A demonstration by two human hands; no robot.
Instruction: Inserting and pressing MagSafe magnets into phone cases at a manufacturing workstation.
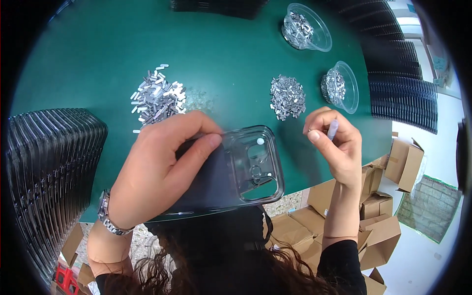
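Note:
My left hand [160,167] grips a clear smoky phone case [246,167] over the near edge of the green table [98,59], inner side up, camera cutout toward the right. My right hand [334,145] hovers just right of the case, fingers pinched on a small light stick-like piece [333,129]. Beyond the left hand lies a pile of small silvery and white oblong parts [157,98]. A second heap of small silvery parts [287,96] rests ahead of the right hand.
Two clear plastic bowls of silvery parts sit at the far right: one [341,86] near, one [305,27] farther back. A row of stacked clear cases [54,167] stands at my left, another dark row [403,93] at right. Cardboard boxes [388,196] lie on the floor.

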